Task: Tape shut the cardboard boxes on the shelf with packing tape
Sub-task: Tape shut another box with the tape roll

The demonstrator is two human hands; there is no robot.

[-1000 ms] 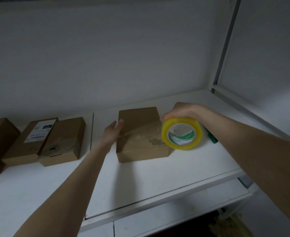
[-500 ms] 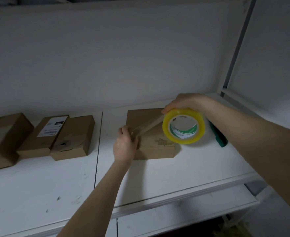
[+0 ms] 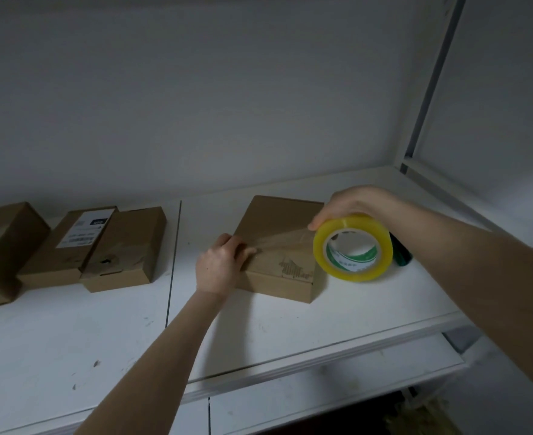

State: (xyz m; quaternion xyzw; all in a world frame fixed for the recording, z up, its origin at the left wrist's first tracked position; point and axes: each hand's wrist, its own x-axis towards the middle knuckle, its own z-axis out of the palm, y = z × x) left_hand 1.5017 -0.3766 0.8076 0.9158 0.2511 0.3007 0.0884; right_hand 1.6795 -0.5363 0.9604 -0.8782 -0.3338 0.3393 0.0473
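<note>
Brown cardboard box (image 3: 277, 221) lies flat on the white shelf (image 3: 290, 324), just right of the seam between the two shelf boards. Its lid is closed, and there is a dark printed mark on its top near the front right corner. A strip of clear tape (image 3: 279, 241) runs taut across the top of the box, from its left edge to the tape roll (image 3: 353, 260).

Left hand (image 3: 219, 268): positioned at the box's left front corner, fingers curled, pinching the free end of the strip down at the top edge of the box.

Right hand (image 3: 351, 204): positioned over the roll, fingers wrapped across its outer face from above, thumb on the side nearer the box, in a firm grasp. The roll is yellow-tinted with a white and green printed core. It is held on edge just off the right side of the box. Whether its lower rim touches the shelf cannot be told.

A dark green object (image 3: 402, 255) lies on the shelf behind the roll, largely hidden and not identifiable.

Left of the seam are three more boxes. A labelled box (image 3: 67, 249) carries a white shipping label. A plain box (image 3: 127, 249) touches its right side. A third box (image 3: 4, 243) sits at the frame edge, blurred.

A white wall (image 3: 196, 105) stands behind, and a metal upright (image 3: 428, 89) rises at the shelf's right rear corner.
</note>
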